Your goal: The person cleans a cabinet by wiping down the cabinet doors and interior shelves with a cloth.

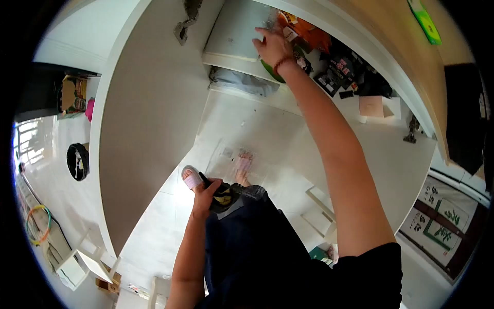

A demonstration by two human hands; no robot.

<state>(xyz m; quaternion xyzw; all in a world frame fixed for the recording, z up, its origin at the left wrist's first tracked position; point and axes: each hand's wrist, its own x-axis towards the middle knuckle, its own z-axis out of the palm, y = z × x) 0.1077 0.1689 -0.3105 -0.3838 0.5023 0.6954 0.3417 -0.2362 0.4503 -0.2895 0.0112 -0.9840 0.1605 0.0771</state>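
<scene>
My left hand (206, 194) is low in front of my body, its fingers wrapped round a black package (222, 198) with yellowish markings, which looks like a plastic bag. Up in the cabinet, my right hand (274, 47) is stretched out with its fingers apart. Beside it lie orange packets (311, 36) and a piece of clear plastic (270, 19). Several black packets (342, 69) are heaped on the shelf to its right. Under my right wrist, a green edge (271, 71) of something shows, mostly covered.
An open white cabinet door (146, 113) stands at my left, and another panel (375, 170) at my right. A pink box (371, 106) sits by the shelf's right end. Folded grey material (242, 81) lies on the lower shelf. White chairs (92, 262) stand at lower left.
</scene>
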